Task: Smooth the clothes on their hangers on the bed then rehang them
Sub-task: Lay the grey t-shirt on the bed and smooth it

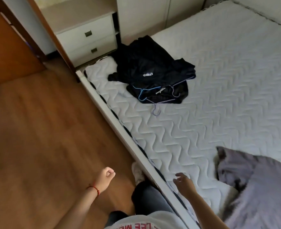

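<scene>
A heap of dark clothes [150,70] lies on the white quilted mattress [227,83] near its far left corner. Thin wire hangers stick out of the heap: a blue one [140,95] and a purple one [156,110] whose hook rests on the mattress. My left hand [105,176] hangs over the wooden floor with its fingers curled and nothing in it. My right hand [183,181] hovers over the near edge of the bed, fingers apart and empty. Both hands are far from the heap.
A grey blanket [258,187] is bunched at the near right of the bed. A white bed rail [120,128] runs diagonally beside the wooden floor [37,129]. A white drawer unit [90,40] stands past the bed's corner, beside a brown wooden panel [9,52].
</scene>
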`<move>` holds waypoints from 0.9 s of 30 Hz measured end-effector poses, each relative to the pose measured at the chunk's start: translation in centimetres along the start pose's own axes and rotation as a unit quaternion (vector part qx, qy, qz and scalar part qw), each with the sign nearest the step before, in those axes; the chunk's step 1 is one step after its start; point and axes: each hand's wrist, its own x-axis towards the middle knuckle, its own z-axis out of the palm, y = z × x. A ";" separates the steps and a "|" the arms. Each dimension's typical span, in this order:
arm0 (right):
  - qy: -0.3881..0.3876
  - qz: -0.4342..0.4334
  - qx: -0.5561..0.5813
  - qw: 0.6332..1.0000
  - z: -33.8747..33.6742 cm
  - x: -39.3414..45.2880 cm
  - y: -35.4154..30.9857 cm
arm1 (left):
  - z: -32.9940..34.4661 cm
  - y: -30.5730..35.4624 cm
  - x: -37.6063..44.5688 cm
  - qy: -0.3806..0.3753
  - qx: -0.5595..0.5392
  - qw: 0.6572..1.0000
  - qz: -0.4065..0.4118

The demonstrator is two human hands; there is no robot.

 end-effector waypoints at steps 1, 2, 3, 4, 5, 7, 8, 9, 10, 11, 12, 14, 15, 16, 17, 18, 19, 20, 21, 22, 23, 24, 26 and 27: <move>-0.003 0.002 -0.012 1.000 -0.3 1.0 -1.1 | -0.7 0.5 1.0 -0.010 0.006 1.000 -0.004; -0.009 0.003 -0.016 1.000 -0.5 2.2 -2.2 | -1.4 0.9 2.1 -0.016 0.010 1.000 -0.007; -0.015 0.006 -0.017 1.000 -0.7 3.3 -3.3 | -2.3 1.5 3.1 -0.016 0.011 1.000 -0.013; -0.024 0.008 -0.023 0.999 -0.9 4.5 -4.3 | -3.2 1.8 4.2 -0.013 0.004 1.000 -0.019; -0.027 0.013 -0.026 0.999 -1.4 5.4 -5.6 | -4.3 2.2 5.3 -0.013 -0.001 0.999 -0.030; -0.034 0.032 -0.005 0.999 -2.3 6.7 -8.3 | -6.6 3.1 6.8 -0.026 0.000 0.998 -0.059; -0.032 0.034 0.010 0.999 -2.8 7.3 -9.8 | -7.8 3.5 7.6 -0.030 0.003 0.997 -0.066; -0.033 0.035 0.025 0.999 -3.4 8.0 -11.4 | -9.0 4.0 8.5 -0.026 0.007 0.997 -0.069; -0.034 0.035 0.038 0.998 -3.8 8.9 -12.8 | -10.2 4.3 9.5 -0.017 0.012 0.997 -0.069; -0.033 0.031 0.045 0.998 -4.4 9.9 -14.3 | -11.4 4.8 10.5 -0.006 0.019 0.997 -0.072; -0.030 0.025 0.049 0.998 -4.9 10.7 -15.8 | -12.5 5.2 11.6 0.000 0.027 0.997 -0.074; -0.019 0.024 0.063 0.998 -5.8 12.2 -18.2 | -14.4 5.8 13.6 0.002 0.051 0.995 -0.081; -0.013 0.026 0.077 0.997 -6.3 12.8 -19.4 | -15.2 6.2 14.6 0.001 0.065 0.995 -0.082; -0.004 0.028 0.096 0.995 -6.7 13.6 -20.4 | -16.0 6.5 15.8 -0.002 0.076 0.994 -0.077; 0.007 0.033 0.118 0.992 -7.2 14.2 -21.4 | -16.7 7.0 17.1 -0.004 0.086 0.994 -0.073; 0.018 0.038 0.140 0.989 -7.5 14.9 -22.2 | -17.4 7.7 18.5 -0.010 0.100 0.993 -0.067; 0.026 0.047 0.161 0.986 -7.8 15.6 -22.8 | -18.0 8.5 19.9 -0.022 0.119 0.991 -0.060; 0.033 0.057 0.178 0.982 -8.0 16.2 -23.5 | -18.6 9.4 21.5 -0.040 0.141 0.988 -0.049; 0.043 0.067 0.192 0.978 -8.2 16.8 -24.1 | -19.1 10.4 23.2 -0.057 0.157 0.985 -0.038; 0.056 0.079 0.210 0.973 -8.2 17.6 -24.6 | -19.6 11.6 24.9 -0.078 0.167 0.983 -0.024; 0.068 0.099 0.234 0.965 -8.3 18.2 -25.1 | -20.3 12.6 26.8 -0.094 0.170 0.981 -0.016; 0.080 0.117 0.265 0.954 -8.3 18.9 -25.7 | -20.9 13.8 28.7 -0.104 0.174 0.979 -0.005; 0.096 0.145 0.328 0.928 -8.7 20.0 -27.2 | -22.0 16.5 32.3 -0.125 0.208 0.970 0.031; 0.101 0.156 0.358 0.915 -9.0 20.6 -28.0 | -22.5 18.0 33.9 -0.137 0.233 0.962 0.049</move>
